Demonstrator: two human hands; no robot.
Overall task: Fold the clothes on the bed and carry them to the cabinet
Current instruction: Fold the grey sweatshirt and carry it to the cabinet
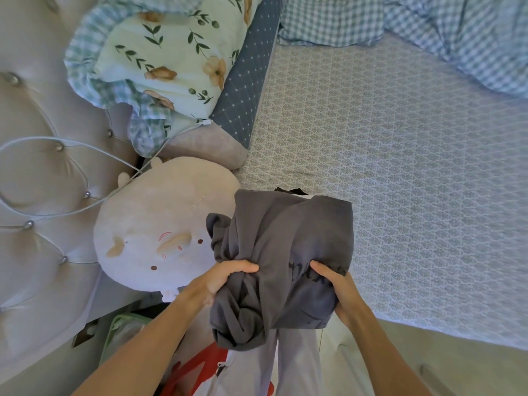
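Grey shirt (288, 252) hangs bunched above the bed (400, 167), gripped by left hand (225, 278) and right hand (337, 287).

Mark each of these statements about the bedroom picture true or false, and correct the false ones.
1. Both hands grip the grey garment. True.
2. The left hand rests on the round plush pillow. False: it grips bunched grey cloth.
3. The floral pillow lies near the tufted headboard. True.
4. The checked duvet covers the whole patterned sheet. False: it is bunched at the far side.
5. The right hand is empty. False: it holds the garment.
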